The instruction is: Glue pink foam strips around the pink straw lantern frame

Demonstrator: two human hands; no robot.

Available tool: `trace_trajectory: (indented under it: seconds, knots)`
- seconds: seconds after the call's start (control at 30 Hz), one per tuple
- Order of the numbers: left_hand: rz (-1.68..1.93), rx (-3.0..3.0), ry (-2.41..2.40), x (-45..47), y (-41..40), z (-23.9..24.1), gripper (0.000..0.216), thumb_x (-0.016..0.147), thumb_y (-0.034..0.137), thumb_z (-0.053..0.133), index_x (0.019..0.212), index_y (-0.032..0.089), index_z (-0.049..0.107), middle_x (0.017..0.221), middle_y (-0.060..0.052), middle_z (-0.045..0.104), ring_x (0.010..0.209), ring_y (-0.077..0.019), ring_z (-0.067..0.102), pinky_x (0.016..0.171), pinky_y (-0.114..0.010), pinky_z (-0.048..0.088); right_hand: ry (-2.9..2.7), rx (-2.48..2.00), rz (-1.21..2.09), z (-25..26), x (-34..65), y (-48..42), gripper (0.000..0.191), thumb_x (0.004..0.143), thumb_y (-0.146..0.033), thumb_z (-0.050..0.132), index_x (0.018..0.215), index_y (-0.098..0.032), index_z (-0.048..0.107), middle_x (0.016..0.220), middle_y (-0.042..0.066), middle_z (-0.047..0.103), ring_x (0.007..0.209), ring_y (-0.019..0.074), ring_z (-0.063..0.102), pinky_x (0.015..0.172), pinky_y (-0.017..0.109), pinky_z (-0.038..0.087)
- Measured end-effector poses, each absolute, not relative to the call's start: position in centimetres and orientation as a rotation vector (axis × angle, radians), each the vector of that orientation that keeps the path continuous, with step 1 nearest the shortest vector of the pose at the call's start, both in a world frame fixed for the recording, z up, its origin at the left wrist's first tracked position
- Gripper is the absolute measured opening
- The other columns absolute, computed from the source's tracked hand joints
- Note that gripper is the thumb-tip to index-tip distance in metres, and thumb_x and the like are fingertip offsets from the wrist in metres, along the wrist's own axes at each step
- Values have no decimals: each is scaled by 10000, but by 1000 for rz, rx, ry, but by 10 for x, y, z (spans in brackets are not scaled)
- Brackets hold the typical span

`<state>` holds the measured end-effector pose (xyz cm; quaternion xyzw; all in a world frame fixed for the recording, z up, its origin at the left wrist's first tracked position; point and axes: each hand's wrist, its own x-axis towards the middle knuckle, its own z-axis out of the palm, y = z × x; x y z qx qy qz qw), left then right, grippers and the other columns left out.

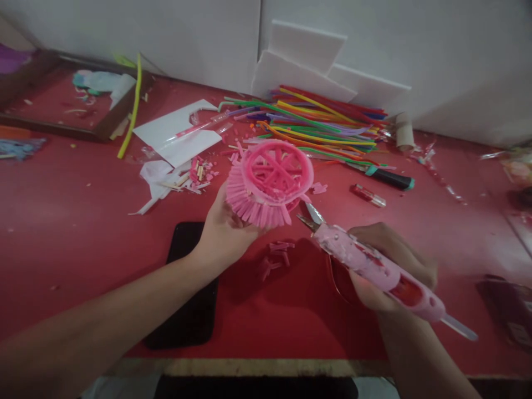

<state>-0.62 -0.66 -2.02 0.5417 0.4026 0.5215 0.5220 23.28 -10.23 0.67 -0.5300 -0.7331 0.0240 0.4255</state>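
Observation:
My left hand point(226, 235) grips a pink round basket-like piece point(277, 172) from below and the left. It has a ring rim, a spoked inside and a fringe of pink strips along its near side. My right hand point(386, 249) is closed around a pink hot glue gun point(374, 266), with a clear glue stick out of its back end. The same hand also seems to hold scissors point(315, 215); their parted blades show beyond the gun's front, close to the fringe, and a red loop shows below. The right fingers are partly hidden behind the gun.
Pink scraps point(276, 257) lie on the red table beneath the piece. A black phone point(187, 288) is under my left forearm. Behind are coloured pipe cleaners point(324, 119), a cutter knife point(388, 177), a red lighter point(368, 195), white paper point(183, 138) and a brown tray point(54, 127).

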Motion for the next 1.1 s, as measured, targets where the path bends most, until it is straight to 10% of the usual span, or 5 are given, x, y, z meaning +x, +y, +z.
trace_trajectory:
  seconds: [0.67, 1.1]
  knots:
    - [1272, 1420, 892, -4, -5, -30, 749, 632, 465, 946, 1250, 237, 588, 1316, -130, 716, 1213, -302, 704, 1042, -422, 600, -1864, -1307, 49, 10, 223, -96, 115, 808, -142, 575, 885, -218, 615, 738, 14, 627, 589, 150, 591, 499, 292, 469]
    - [1305, 1436, 908, -5, -6, -24, 667, 649, 324, 946, 1217, 218, 612, 1248, -120, 748, 1179, -289, 722, 1019, -412, 614, -1827, -1285, 70, 8, 223, -96, 78, 813, -144, 568, 838, -211, 601, 719, -1, 571, 572, 123, 540, 490, 271, 408]
